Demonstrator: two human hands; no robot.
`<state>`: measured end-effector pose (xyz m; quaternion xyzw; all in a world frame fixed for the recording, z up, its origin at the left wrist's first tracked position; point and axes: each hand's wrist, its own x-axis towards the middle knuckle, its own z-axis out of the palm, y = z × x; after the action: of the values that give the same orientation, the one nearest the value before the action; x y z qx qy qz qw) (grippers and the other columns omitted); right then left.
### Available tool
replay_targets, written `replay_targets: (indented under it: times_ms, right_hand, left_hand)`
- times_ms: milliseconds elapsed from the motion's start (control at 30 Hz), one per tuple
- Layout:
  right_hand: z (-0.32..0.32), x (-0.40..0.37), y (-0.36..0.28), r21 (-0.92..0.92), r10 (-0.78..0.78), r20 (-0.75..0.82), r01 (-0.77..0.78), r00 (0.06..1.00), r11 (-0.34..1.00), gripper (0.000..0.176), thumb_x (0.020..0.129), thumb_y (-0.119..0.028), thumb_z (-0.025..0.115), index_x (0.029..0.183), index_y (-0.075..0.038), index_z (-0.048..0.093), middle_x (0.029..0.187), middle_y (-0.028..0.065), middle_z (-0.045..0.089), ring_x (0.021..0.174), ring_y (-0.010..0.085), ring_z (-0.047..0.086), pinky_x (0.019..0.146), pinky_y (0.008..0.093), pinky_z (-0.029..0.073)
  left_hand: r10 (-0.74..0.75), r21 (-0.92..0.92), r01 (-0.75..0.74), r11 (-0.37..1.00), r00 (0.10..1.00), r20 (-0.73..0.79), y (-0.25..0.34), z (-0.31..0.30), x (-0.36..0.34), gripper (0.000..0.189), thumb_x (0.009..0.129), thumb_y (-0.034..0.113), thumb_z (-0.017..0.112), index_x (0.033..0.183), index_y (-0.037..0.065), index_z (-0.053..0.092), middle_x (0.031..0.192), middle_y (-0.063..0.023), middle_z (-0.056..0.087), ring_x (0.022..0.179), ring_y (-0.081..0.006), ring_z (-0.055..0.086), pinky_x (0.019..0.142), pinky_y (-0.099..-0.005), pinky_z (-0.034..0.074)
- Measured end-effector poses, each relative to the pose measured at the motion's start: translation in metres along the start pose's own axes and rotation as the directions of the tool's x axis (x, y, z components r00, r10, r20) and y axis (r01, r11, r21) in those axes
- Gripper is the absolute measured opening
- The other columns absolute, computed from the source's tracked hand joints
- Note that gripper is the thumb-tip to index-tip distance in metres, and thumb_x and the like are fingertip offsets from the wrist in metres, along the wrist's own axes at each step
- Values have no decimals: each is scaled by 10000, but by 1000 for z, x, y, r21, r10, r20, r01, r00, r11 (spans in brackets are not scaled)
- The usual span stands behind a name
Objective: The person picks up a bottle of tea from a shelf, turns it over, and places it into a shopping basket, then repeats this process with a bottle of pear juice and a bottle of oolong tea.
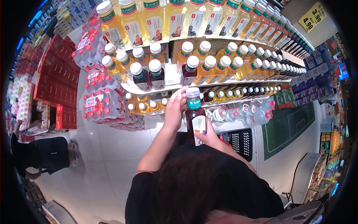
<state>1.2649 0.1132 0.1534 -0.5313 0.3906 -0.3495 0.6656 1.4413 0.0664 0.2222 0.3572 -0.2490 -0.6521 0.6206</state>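
A dark tea bottle (196,121) with a white cap, green neck band and white label stands upright in front of my chest. My right hand (209,137) is closed around its lower part, the thumb across the label. Beside the neck and cap, my left hand (175,111) has its fingers stretched upward, fingertips right at the cap. Just beyond the hands is a shelf (173,76) of bottles. A similar dark bottle (189,72) stands at its front edge, and two more dark bottles (140,78) stand to the left of a gap.
Rows of yellow tea bottles (153,24) fill the upper shelf. Shrink-wrapped bottle packs (100,102) are stacked at the left, near red cartons (56,72). A black crate-like basket (240,143) sits at my right. A person (44,153) stands at the far left.
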Motion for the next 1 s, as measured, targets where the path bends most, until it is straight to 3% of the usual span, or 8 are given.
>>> replay_targets:
  times_ms: [100, 200, 333, 433, 467, 600, 1000]
  right_hand:
    - [5, 1, -9, 44, -8, -19, 8, 1000, 999, 744, 744, -109, 713, 1331, 0, 268, 1202, 103, 456, 1128, 170, 459, 956, 339, 389]
    - [7, 5, -12, -3, -33, -36, 33, 999, 999, 738, 747, -96, 715, 1327, 1, 269, 1205, 107, 455, 1134, 172, 457, 964, 342, 384]
    - [8, 5, -14, -28, -22, -46, 21, 999, 999, 739, 750, -101, 719, 1327, -5, 268, 1191, 108, 460, 1122, 173, 463, 957, 339, 390]
    - [8, 4, -14, -11, -3, -49, 3, 999, 1000, 758, 749, -119, 725, 1337, -5, 261, 1202, 112, 457, 1133, 175, 458, 962, 339, 389]
    - [8, 3, -13, -14, -13, -56, 12, 998, 1000, 759, 749, -117, 724, 1340, -5, 260, 1205, 113, 456, 1135, 176, 457, 964, 340, 388]
    - [8, 3, -9, -52, -25, -74, 21, 997, 998, 758, 753, -107, 713, 1347, -1, 254, 1219, 121, 450, 1147, 182, 452, 970, 345, 383]
    - [12, 13, -11, -115, 10, -46, -15, 999, 993, 744, 765, -73, 694, 1348, 8, 240, 1223, 134, 449, 1142, 182, 458, 968, 344, 387]
  left_hand:
    - [-54, 129, 60, 990, 997, -52, -14, -6, -2, 431, 989, 282, 326, 1281, -15, 437, 1168, -134, 587, 1016, -181, 595, 879, -323, 466]
    - [-164, 40, 161, 986, 983, 87, -43, -24, -3, 434, 982, 295, 320, 1275, -2, 443, 1203, -133, 569, 1073, -205, 569, 939, -357, 435]
    - [-151, 51, 146, 988, 983, 100, -48, -22, -10, 465, 947, 308, 335, 1282, 0, 429, 1230, -152, 550, 1122, -237, 545, 990, -374, 397]
    - [-114, 71, 102, 992, 975, 193, -45, -24, -12, 508, 896, 305, 381, 1301, 0, 411, 1246, -152, 541, 1135, -240, 537, 1006, -374, 381]
    - [-127, 61, 117, 991, 975, 181, -45, -23, -13, 575, 817, 290, 423, 1313, 2, 391, 1244, -150, 538, 1143, -243, 528, 1013, -375, 369]
    - [-110, 92, 93, 991, 975, 195, -45, -24, -13, 629, 732, 269, 445, 1301, 5, 387, 1199, -146, 544, 1137, -244, 522, 1006, -373, 367]
    - [-110, 158, 81, 984, 977, 184, -40, -31, -8, 601, 741, 174, 402, 1315, 1, 374, 1223, -145, 511, 1155, -237, 496, 1010, -361, 363]
